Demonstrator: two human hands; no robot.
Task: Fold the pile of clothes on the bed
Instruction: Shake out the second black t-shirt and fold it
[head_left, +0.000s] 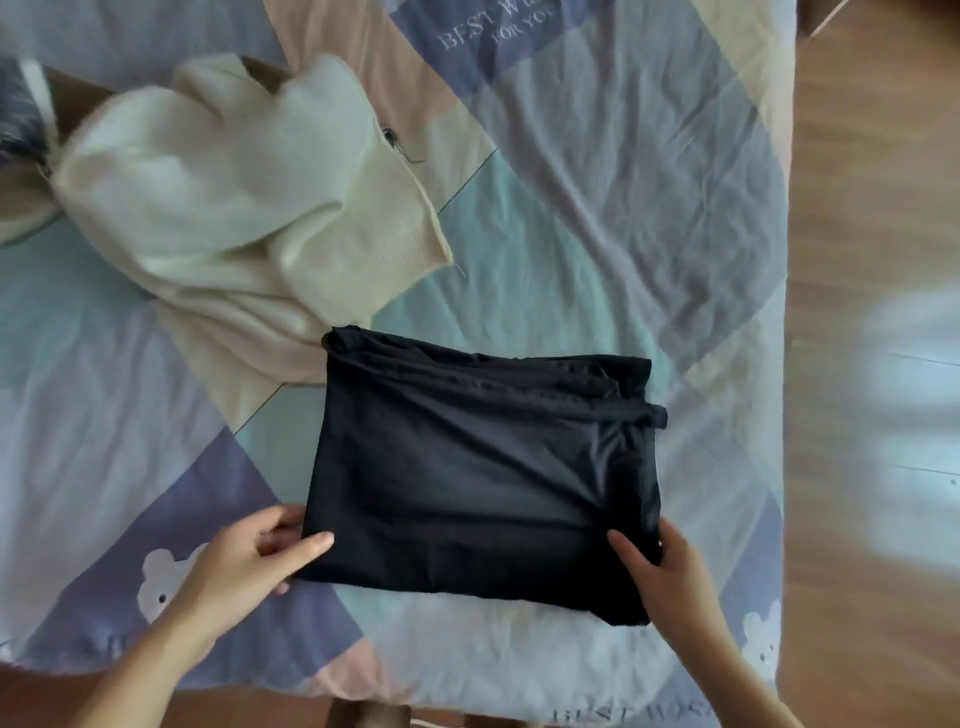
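Head view, nearest first: the left hand holds the near left corner of the black garment, thumb laid on top and fingers tucked along or under the edge; the right hand holds the near right corner the same way, thumb on the cloth and fingers round the side, though how far they reach beneath I cannot tell; a grip at both near corners at once is likely meant to keep the layers together, either to square the rectangle or to lift it for one more fold or to move it aside; the garment lies between the hands and runs away from them as a compact dark rectangle, flat on the patchwork bedcover, its far edge bunched where the layers overlap, so it looks nearly finished; beyond the left hand and just touching the garment's far left corner sprawls a cream sweater, unfolded and rumpled, probably next in line; past that, at the far left edge, a dark and white garment shows only in part; right of the right hand the bed ends and a wooden floor begins.
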